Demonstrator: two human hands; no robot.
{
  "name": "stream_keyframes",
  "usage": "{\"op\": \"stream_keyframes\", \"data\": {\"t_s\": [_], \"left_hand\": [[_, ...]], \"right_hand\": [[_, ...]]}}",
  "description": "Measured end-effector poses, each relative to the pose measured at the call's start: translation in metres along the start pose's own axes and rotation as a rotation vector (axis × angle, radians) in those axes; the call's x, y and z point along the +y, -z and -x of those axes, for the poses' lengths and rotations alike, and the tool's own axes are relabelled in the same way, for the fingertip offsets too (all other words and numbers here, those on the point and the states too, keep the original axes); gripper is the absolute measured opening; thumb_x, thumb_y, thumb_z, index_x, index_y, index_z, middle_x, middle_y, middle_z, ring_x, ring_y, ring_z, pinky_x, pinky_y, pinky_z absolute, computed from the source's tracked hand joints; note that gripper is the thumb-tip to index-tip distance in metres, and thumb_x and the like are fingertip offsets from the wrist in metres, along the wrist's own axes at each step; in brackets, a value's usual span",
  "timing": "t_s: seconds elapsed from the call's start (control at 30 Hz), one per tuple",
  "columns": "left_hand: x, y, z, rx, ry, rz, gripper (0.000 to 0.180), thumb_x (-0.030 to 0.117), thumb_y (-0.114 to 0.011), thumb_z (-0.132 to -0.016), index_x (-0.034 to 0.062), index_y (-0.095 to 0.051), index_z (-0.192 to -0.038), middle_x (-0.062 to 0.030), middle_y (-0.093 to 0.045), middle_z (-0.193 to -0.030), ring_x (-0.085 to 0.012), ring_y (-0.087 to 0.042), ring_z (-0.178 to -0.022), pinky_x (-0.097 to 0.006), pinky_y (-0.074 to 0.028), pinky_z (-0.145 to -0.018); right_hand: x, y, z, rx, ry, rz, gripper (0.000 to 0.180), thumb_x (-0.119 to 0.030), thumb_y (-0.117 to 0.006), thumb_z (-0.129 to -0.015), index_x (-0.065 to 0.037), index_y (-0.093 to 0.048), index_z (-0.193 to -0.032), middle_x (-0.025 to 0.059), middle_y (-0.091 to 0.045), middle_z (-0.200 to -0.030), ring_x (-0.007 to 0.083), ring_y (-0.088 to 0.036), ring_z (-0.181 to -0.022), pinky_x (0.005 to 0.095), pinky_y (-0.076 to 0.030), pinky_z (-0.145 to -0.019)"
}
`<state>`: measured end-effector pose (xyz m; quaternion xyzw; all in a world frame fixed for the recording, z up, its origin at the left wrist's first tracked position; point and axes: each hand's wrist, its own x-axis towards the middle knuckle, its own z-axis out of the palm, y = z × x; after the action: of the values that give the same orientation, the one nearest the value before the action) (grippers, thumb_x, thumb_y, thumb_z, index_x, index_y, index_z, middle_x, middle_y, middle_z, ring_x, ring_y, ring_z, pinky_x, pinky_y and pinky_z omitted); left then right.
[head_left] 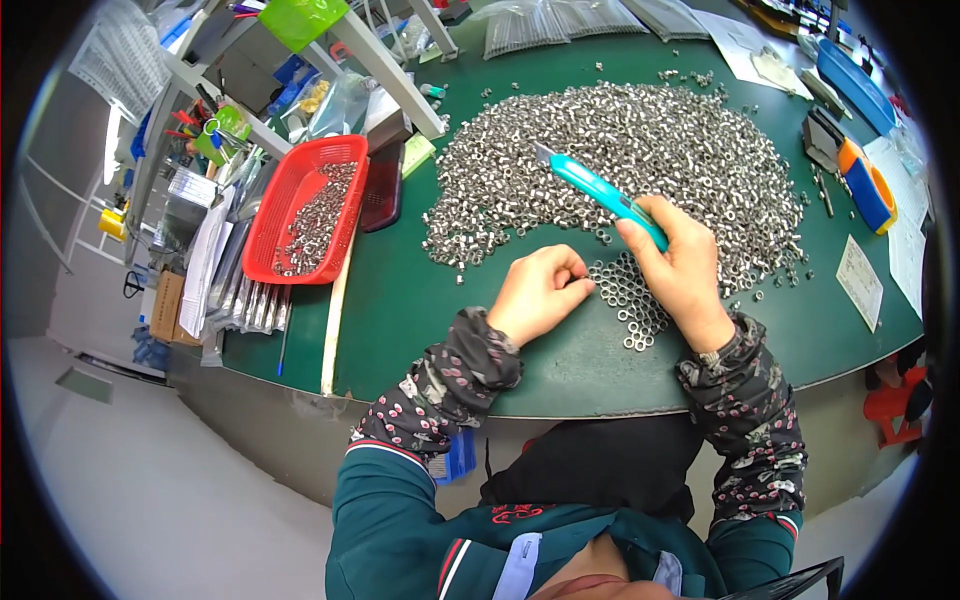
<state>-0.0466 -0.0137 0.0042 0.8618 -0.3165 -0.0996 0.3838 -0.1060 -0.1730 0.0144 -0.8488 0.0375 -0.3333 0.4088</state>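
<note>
My right hand [688, 268] is wrapped round a teal utility knife [598, 188]. The knife points up and to the left over the near side of a large heap of small metal rings [640, 125]. Between my hands, a flat single layer of metal rings [628, 298] lies on the green tabletop [420, 335]. My left hand [540, 292] is at the left edge of this layer, thumb and index finger pinched together. Whatever sits between those fingertips is too small to make out.
A red plastic basket [258, 240] with more metal parts stands on the left, beside a dark tray [383, 188]. Farther right lie a paper card [859, 282], an orange and blue tool [868, 186] and a blue tray [857, 86]. Clear plastic bags [560, 22] line the back.
</note>
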Motion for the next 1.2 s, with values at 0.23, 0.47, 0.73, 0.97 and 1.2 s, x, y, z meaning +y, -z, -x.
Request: {"op": "stream_keyframes", "data": {"t_s": [0.23, 0.47, 0.73, 0.97, 1.2], "left_hand": [[-0.042, 0.047, 0.006, -0.066, 0.218, 1.321, 0.004, 0.006, -0.047, -0.081, 0.0061, -0.047, -0.085, -0.0036, -0.050, -0.073, -0.0028, -0.035, -0.047, -0.014, -0.025, -0.035], [-0.067, 0.055, 0.016, 0.042, 0.229, 1.493, 0.003, 0.006, -0.045, -0.083, 0.0063, -0.047, -0.086, -0.0073, -0.053, -0.079, -0.0034, -0.034, -0.047, -0.014, -0.025, -0.035], [-0.068, 0.049, 0.015, 0.037, 0.179, 1.408, 0.009, 0.011, -0.045, -0.086, 0.0049, -0.050, -0.091, -0.0047, -0.052, -0.077, -0.0017, -0.034, -0.047, -0.013, -0.026, -0.035], [-0.069, 0.047, 0.016, 0.012, 0.169, 1.440, 0.012, 0.013, -0.046, -0.085, 0.0041, -0.051, -0.092, -0.0018, -0.051, -0.075, -0.0025, -0.033, -0.049, -0.013, -0.025, -0.036], [-0.069, 0.046, 0.017, 0.010, 0.175, 1.443, 0.012, 0.014, -0.046, -0.085, 0.0040, -0.050, -0.092, -0.0013, -0.049, -0.074, -0.0026, -0.033, -0.049, -0.013, -0.024, -0.036]], "right_hand": [[0.000, -0.001, 0.008, -0.077, 0.095, 0.106, 0.018, -0.022, -0.059, -0.073, -0.005, -0.056, -0.077, 0.0102, -0.051, -0.060, 0.0258, -0.052, -0.052, 0.0341, -0.038, -0.047], [-0.006, -0.008, 0.011, -0.217, 0.184, 0.124, 0.021, -0.020, -0.061, -0.070, -0.003, -0.056, -0.080, 0.0111, -0.052, -0.062, 0.0265, -0.053, -0.055, 0.0339, -0.040, -0.049], [-0.007, -0.010, 0.012, -0.295, 0.220, 0.154, 0.023, -0.025, -0.061, -0.070, -0.005, -0.055, -0.078, 0.0089, -0.050, -0.058, 0.0265, -0.052, -0.051, 0.0355, -0.039, -0.046], [-0.007, -0.009, 0.014, -0.329, 0.228, 0.154, 0.023, -0.026, -0.061, -0.070, -0.005, -0.056, -0.080, 0.0092, -0.051, -0.060, 0.0271, -0.052, -0.052, 0.0359, -0.040, -0.046], [-0.007, -0.009, 0.014, -0.361, 0.207, 0.160, 0.025, -0.027, -0.060, -0.070, -0.004, -0.056, -0.080, 0.0099, -0.052, -0.060, 0.0280, -0.052, -0.052, 0.0365, -0.040, -0.046]]}}
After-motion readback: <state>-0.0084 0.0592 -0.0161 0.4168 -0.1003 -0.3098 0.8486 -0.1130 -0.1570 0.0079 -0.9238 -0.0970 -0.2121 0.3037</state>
